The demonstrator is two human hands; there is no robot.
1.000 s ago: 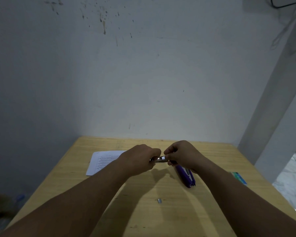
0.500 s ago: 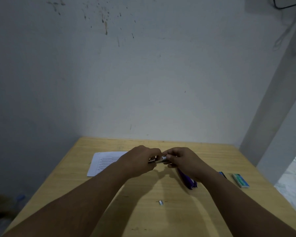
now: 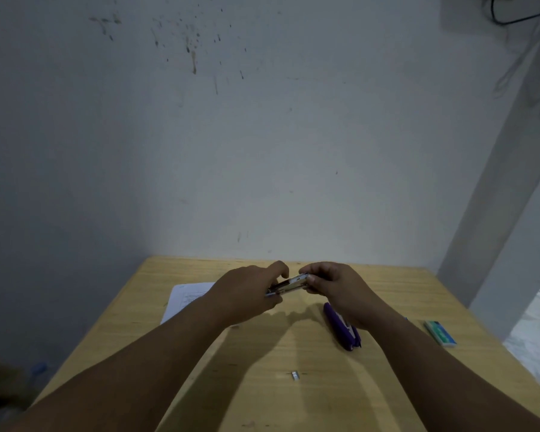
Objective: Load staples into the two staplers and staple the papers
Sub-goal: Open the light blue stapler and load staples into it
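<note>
**Two hands on one metal stapler above the tabletop**

Two hands meet over the middle of the wooden tabletop (image 3: 262, 385), and I see a silver metal stapler (image 3: 289, 284) held between them, lifted clear of the wood and tilted, its right end higher. My left hand (image 3: 247, 294) grips the lower left end, fingers curled round it with the index finger arched above. My right hand (image 3: 337, 288) pinches the upper right end, fingers clamped together on the metal. Whether the stapler's magazine is open, I cannot tell.

A purple stapler (image 3: 340, 327) lies on the tabletop just below my right wrist, partly hidden by it. The papers (image 3: 184, 299) rest flat near the left edge, partly under my left forearm. A small strip of staples (image 3: 295, 376) lies alone nearer to me. A green staple box (image 3: 440, 333) sits near the right edge, well apart from the hands.
</note>
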